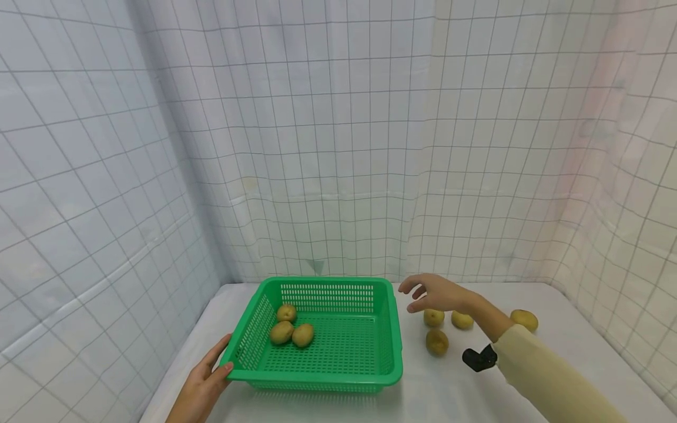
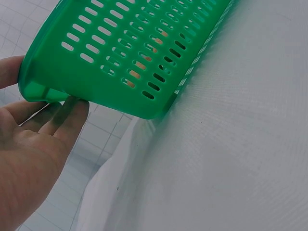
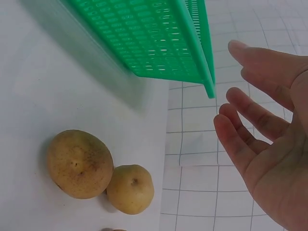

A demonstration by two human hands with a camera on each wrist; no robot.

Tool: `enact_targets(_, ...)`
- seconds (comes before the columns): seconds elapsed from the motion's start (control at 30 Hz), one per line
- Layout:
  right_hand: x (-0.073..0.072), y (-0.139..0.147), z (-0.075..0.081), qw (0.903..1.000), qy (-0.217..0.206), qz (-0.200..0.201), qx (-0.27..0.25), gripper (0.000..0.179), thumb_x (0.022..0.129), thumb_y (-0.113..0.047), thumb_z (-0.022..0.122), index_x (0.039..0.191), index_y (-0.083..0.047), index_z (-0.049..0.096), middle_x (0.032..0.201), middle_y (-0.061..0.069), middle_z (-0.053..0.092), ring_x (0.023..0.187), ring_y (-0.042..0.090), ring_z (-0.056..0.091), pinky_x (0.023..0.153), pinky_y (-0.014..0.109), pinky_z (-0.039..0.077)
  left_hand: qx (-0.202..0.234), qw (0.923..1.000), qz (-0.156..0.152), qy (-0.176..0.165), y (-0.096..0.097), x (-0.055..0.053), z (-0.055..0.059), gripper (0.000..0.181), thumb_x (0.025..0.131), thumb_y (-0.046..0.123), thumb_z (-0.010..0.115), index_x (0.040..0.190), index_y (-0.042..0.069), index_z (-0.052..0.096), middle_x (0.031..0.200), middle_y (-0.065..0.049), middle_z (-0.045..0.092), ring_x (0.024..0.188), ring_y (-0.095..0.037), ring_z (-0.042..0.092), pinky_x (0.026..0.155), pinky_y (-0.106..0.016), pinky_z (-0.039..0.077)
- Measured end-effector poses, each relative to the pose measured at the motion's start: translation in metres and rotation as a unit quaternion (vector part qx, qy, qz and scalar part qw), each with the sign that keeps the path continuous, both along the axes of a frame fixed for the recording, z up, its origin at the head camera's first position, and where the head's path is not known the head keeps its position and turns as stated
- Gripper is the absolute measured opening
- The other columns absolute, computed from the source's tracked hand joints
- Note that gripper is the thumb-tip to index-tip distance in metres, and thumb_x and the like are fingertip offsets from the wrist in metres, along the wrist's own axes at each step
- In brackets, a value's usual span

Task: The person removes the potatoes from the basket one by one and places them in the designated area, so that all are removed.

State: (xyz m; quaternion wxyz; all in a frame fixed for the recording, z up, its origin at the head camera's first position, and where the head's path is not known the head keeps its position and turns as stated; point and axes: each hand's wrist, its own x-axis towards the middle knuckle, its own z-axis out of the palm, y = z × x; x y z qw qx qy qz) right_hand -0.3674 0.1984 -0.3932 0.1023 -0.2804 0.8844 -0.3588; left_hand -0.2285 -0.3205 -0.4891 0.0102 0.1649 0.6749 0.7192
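A green plastic basket (image 1: pixel 338 379) with slotted walls stands on the white table, holding three potatoes (image 1: pixel 303 335) toward its left side. My left hand (image 1: pixel 203 379) grips the basket's near left corner; in the left wrist view, its thumb and fingers (image 2: pixel 72 118) lie on either side of the rim. Past the basket's right wall, my right hand (image 1: pixel 436 292) hovers with fingers loosely bent and nothing in them. Below it lie potatoes on the table, among them a brownish one (image 1: pixel 437 342) and a paler one (image 1: pixel 433 318). In the right wrist view, the fingers are apart from the basket rim (image 3: pixel 204 79).
Another potato (image 1: pixel 462 320) lies near the right forearm, and one more (image 1: pixel 525 320) sits beyond the sleeve. A small black object (image 1: pixel 478 358) is partly hidden by the sleeve. White gridded sheeting (image 1: pixel 338 147) hangs behind and along both sides of the table.
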Motion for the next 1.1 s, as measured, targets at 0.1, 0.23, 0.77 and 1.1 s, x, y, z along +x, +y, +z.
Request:
enact_targets(0.1, -0.001, -0.006, 0.002, 1.0000, 0.001, -0.001, 0.005, 0.042, 0.092, -0.024, 0.082, 0.129, -0.013, 0.068, 0.126, 0.001, 0.064, 0.118, 0.033, 0.060, 0.094, 0.049, 0.055, -0.001, 1.0000, 0.000, 0.001, 0.000, 0.000, 0.000, 0.068, 0.112, 0.005, 0.042, 0.158, -0.015, -0.004, 0.163, -0.033, -0.014, 0.129, 0.004, 0.049, 0.100, -0.021, 0.047)
enact_targets(0.23, -0.003, -0.016, 0.005, 1.0000, 0.000, 0.005, 0.006, 0.043, 0.092, -0.022, 0.081, 0.131, -0.010, 0.067, 0.126, 0.004, 0.064, 0.118, 0.032, 0.060, 0.093, 0.047, 0.056, -0.002, 1.0000, 0.001, 0.003, 0.000, -0.001, 0.000, 0.068, 0.112, 0.005, 0.043, 0.158, -0.015, -0.004, 0.163, -0.034, -0.014, 0.128, 0.005, 0.049, 0.100, -0.020, 0.047)
enact_targets(0.77, -0.014, -0.055, 0.012, 0.9987, -0.001, 0.049, 0.014, 0.039, 0.092, -0.016, 0.081, 0.128, -0.011, 0.068, 0.128, 0.006, 0.065, 0.118, 0.035, 0.061, 0.089, 0.043, 0.057, 0.002, 1.0000, 0.009, -0.004, 0.000, -0.001, 0.000, 0.069, 0.111, 0.005, 0.044, 0.158, -0.014, -0.003, 0.163, -0.034, -0.013, 0.127, 0.005, 0.049, 0.100, -0.020, 0.048)
enact_targets(1.1, -0.015, -0.084, 0.014, 0.9968, 0.002, 0.079, 0.012, 0.041, 0.091, -0.014, 0.080, 0.130, -0.009, 0.068, 0.128, 0.009, 0.067, 0.119, 0.038, 0.061, 0.090, 0.041, 0.057, 0.006, 1.0000, 0.003, 0.002, 0.000, -0.002, 0.000, 0.069, 0.112, 0.005, 0.043, 0.157, -0.015, -0.004, 0.162, -0.035, -0.014, 0.127, 0.006, 0.049, 0.099, -0.019, 0.048)
